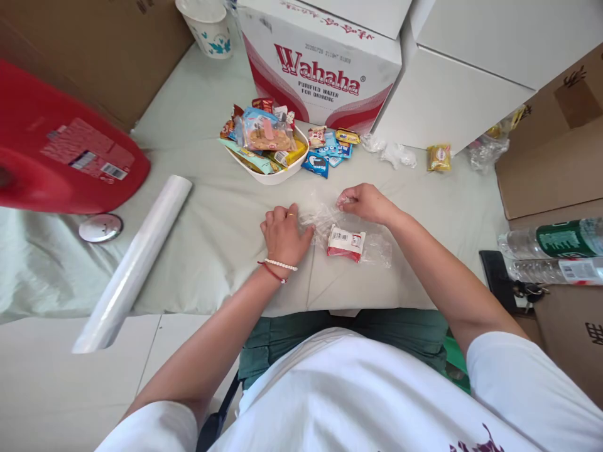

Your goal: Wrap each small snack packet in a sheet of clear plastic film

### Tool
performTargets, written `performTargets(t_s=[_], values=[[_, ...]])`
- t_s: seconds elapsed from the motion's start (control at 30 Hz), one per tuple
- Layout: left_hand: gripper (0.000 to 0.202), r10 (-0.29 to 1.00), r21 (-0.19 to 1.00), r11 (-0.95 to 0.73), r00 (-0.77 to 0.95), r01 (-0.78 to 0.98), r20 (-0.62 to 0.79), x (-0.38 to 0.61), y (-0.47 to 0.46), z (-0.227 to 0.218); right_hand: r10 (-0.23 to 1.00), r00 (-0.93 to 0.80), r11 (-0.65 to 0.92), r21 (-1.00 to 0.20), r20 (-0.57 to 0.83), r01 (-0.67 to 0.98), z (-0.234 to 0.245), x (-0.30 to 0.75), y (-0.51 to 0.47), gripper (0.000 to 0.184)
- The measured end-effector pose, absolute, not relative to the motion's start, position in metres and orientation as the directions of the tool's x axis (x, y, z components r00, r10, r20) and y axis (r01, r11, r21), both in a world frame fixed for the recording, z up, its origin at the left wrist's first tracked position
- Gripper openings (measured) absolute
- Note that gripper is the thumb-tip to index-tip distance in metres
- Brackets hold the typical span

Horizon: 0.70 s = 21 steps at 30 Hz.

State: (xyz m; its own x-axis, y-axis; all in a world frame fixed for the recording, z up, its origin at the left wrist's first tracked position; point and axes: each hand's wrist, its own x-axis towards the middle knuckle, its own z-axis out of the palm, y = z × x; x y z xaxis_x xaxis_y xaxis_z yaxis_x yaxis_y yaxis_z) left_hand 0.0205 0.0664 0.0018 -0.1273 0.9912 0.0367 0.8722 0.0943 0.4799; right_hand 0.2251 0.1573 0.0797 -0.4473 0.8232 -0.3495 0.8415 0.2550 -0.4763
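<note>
A clear plastic bag (pixel 372 248) lies on the pale green cloth (pixel 211 207) in front of me. Inside it sits a small red and white snack packet (pixel 346 243). My left hand (pixel 284 235) is closed, its fingers pinching the bag's left edge. My right hand (pixel 365 202) is closed too, pinching the bag's upper edge just above the packet. Behind my hands stands a white bowl (pixel 277 174) heaped with wrapped snacks (pixel 264 135).
Loose snack packets (pixel 330 154) lie right of the bowl, one yellow packet (pixel 438 157) further right. A Wahaha water carton (pixel 325 59) and white boxes stand behind. A roll of clear film (pixel 134 263) and a red container (pixel 56 144) sit left; bottles (pixel 556 251) at right.
</note>
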Motion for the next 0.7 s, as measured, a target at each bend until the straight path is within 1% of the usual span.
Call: performTargets(t_s=[0.03, 0.07, 0.13, 0.17, 0.23, 0.3, 0.37, 0.43, 0.5, 0.57, 0.6, 0.63, 0.67, 0.7], values=[[0.052, 0.990, 0.488, 0.101, -0.135, 0.867, 0.035, 0.019, 0.068, 0.001, 0.802, -0.511, 0.330, -0.484, -0.309, 0.810, 0.084, 0.226, 0.144, 0.030], [0.040, 0.988, 0.505, 0.108, -0.148, 0.856, 0.039, 0.017, 0.070, 0.000, 0.776, -0.566, 0.410, -0.460, -0.277, 0.787, 0.087, 0.228, 0.127, 0.033], [0.022, 0.979, 0.565, 0.125, -0.193, 0.816, 0.062, 0.014, 0.073, -0.003, 0.729, -0.632, 0.547, -0.332, -0.264, 0.769, 0.088, 0.231, 0.091, 0.040], [0.016, 0.973, 0.609, 0.126, -0.217, 0.783, 0.078, 0.012, 0.073, -0.003, 0.723, -0.636, 0.583, -0.256, -0.269, 0.771, 0.085, 0.232, 0.073, 0.043], [0.010, 0.963, 0.731, 0.093, -0.249, 0.676, 0.108, 0.012, 0.071, -0.002, 0.748, -0.614, 0.599, -0.144, -0.252, 0.788, 0.073, 0.231, 0.044, 0.050], [0.008, 0.967, 0.861, 0.011, -0.223, 0.509, 0.120, 0.018, 0.066, 0.005, 0.785, -0.589, 0.577, -0.117, -0.193, 0.808, 0.058, 0.229, 0.026, 0.052], [0.007, 0.984, 0.929, -0.092, -0.110, 0.360, 0.140, 0.031, 0.056, 0.015, 0.812, -0.569, 0.549, -0.164, -0.127, 0.820, 0.043, 0.229, 0.018, 0.050], [0.009, 0.983, 0.932, -0.186, 0.061, 0.312, 0.176, 0.047, 0.044, 0.024, 0.824, -0.563, 0.527, -0.269, -0.071, 0.806, 0.034, 0.234, 0.014, 0.046], [0.019, 0.958, 0.892, -0.266, 0.203, 0.366, 0.202, 0.060, 0.032, 0.028, 0.810, -0.587, 0.530, -0.415, -0.010, 0.739, 0.029, 0.246, 0.010, 0.045], [0.029, 0.933, 0.808, -0.337, 0.286, 0.483, 0.218, 0.069, 0.023, 0.027, 0.798, -0.600, 0.517, -0.576, 0.058, 0.633, 0.027, 0.264, 0.007, 0.044], [0.031, 0.921, 0.748, -0.373, 0.315, 0.549, 0.227, 0.071, 0.020, 0.025, 0.826, -0.556, 0.476, -0.641, 0.091, 0.602, 0.026, 0.273, 0.005, 0.041], [0.031, 0.907, 0.679, -0.410, 0.346, 0.609, 0.239, 0.072, 0.016, 0.022, 0.878, -0.464, 0.410, -0.682, 0.116, 0.605, 0.025, 0.282, 0.005, 0.039], [0.033, 0.892, 0.609, -0.446, 0.377, 0.656, 0.248, 0.073, 0.014, 0.019, 0.935, -0.331, 0.323, -0.694, 0.129, 0.643, 0.023, 0.291, 0.005, 0.039], [0.035, 0.880, 0.546, -0.473, 0.401, 0.691, 0.255, 0.074, 0.011, 0.016, 0.975, -0.181, 0.222, -0.676, 0.132, 0.702, 0.021, 0.297, 0.005, 0.039]])
